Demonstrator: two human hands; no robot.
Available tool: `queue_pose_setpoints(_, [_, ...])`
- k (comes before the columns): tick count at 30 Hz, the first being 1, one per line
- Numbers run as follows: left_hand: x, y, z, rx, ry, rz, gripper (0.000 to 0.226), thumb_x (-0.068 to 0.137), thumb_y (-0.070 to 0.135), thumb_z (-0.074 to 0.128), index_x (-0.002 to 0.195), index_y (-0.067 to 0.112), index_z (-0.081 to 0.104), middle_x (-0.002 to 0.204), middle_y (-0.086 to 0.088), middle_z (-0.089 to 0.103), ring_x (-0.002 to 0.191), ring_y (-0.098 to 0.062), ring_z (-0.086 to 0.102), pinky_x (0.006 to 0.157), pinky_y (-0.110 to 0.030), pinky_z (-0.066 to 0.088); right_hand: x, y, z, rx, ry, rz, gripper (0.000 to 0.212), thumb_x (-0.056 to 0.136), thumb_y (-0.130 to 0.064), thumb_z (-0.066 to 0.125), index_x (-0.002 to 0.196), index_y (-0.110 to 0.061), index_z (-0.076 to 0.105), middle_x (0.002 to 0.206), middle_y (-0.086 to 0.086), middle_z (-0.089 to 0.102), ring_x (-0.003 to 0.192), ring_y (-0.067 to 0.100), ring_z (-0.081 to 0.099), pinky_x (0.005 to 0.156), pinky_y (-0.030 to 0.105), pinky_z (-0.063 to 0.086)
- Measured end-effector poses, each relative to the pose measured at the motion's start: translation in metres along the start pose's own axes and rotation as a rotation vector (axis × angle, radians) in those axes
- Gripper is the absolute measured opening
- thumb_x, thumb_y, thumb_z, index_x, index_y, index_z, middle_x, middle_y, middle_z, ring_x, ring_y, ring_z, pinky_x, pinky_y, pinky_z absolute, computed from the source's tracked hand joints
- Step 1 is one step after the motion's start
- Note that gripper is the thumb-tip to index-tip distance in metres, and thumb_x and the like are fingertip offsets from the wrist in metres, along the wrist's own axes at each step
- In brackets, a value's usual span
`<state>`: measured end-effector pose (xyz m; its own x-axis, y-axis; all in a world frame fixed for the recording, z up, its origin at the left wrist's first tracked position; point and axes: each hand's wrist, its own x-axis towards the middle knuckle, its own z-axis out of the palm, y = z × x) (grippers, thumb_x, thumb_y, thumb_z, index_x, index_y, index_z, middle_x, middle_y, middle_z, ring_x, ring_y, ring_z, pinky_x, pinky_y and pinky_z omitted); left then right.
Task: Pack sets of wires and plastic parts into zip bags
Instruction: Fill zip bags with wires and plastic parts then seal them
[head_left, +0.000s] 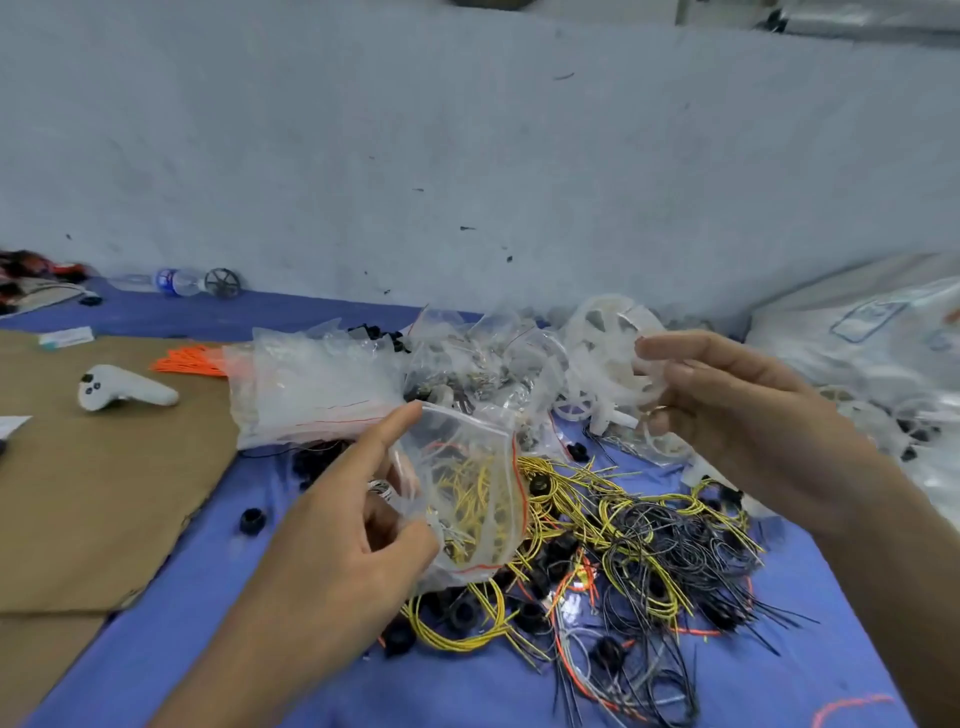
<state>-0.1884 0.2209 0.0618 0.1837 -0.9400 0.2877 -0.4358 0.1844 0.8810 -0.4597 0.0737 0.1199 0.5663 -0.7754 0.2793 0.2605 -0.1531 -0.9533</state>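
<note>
The left hand (353, 525) grips a zip bag (462, 499) of yellow wires above the wire pile (649, 525), while the right hand (727, 410) pinches a white plastic wheel (647, 387) that could snag the bag's mouth and spill wires.

Left hand (353, 525) pinches a zip bag (467, 488) (index finger (387, 439) straight); right hand (727, 410), raised, grips a plastic wheel (618, 379).
</note>
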Motion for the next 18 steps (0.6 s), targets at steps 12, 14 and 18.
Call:
queue_pose_setpoints(12, [-0.038, 0.015, -0.002, 0.247, -0.069, 0.071, 0.096, 0.078, 0.012, 0.061, 0.115, 0.088, 0.015, 0.063, 0.012, 0.054, 0.042, -0.005, 0.042, 0.042, -0.017, 0.034, -0.047, 0.017, 0.096, -0.612, -0.243, 0.174, 0.019, 0.098, -0.016, 0.058, 0.099, -0.029, 0.072, 0.086, 0.004, 0.065, 0.069, 0.014, 0.059, 0.066, 0.025, 0.046])
queue_pose_setpoints(14, [-0.038, 0.017, -0.001, 0.289, -0.05, 0.077, 0.096, 0.079, 0.016, 0.061, 0.117, 0.088, 0.01, 0.075, 0.012, 0.052, 0.046, -0.005, 0.048, 0.043, -0.017, 0.037, -0.045, 0.016, 0.102, -0.781, -0.211, 0.166, 0.02, 0.098, -0.021, 0.056, 0.094, -0.035, 0.069, 0.082, 0.005, 0.063, 0.066, 0.017, 0.06, 0.06, 0.026, 0.043])
queue_pose_setpoints(18, [-0.035, 0.018, 0.003, 0.374, -0.034, 0.098, 0.087, 0.075, 0.03, 0.054, 0.139, 0.069, 0.009, 0.097, 0.023, 0.042, 0.062, -0.006, 0.055, 0.055, -0.024, 0.047, -0.036, 0.019, 0.113, -1.195, -0.21, 0.046, 0.017, 0.097, -0.031, 0.054, 0.106, -0.04, 0.067, 0.106, -0.014, 0.058, 0.081, 0.001, 0.054, 0.071, 0.019, 0.041])
